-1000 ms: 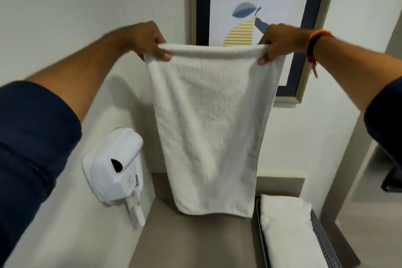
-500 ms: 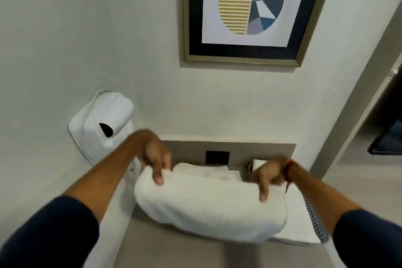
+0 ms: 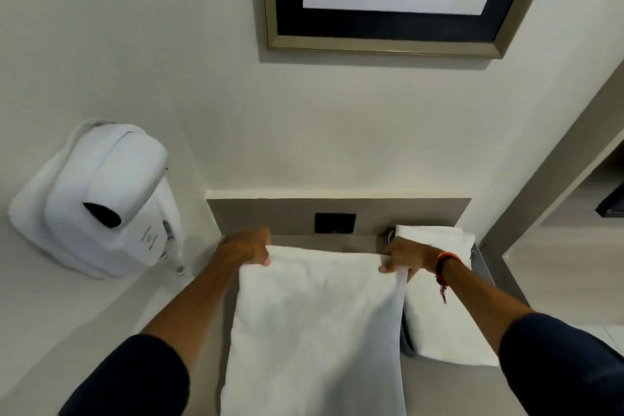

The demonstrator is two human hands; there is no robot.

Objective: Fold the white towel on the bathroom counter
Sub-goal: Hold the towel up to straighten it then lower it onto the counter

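The white towel (image 3: 314,324) lies spread lengthwise on the grey counter (image 3: 449,388), running from near the back ledge down past the bottom of the view. My left hand (image 3: 244,248) pinches its far left corner. My right hand (image 3: 403,258), with an orange thread band at the wrist, pinches the far right corner. Both hands rest low at the counter's back, and the towel's near end is out of view.
A second folded white towel (image 3: 442,314) lies in a grey tray (image 3: 481,263) right of my right hand. A white wall-mounted hair dryer (image 3: 101,199) hangs on the left. A black socket (image 3: 335,223) sits in the back ledge; a framed picture (image 3: 388,30) hangs above.
The towel hung in the air from my raised hands a second ago. Both hands came down to the counter and then moved back, and the towel now lies spread flat.
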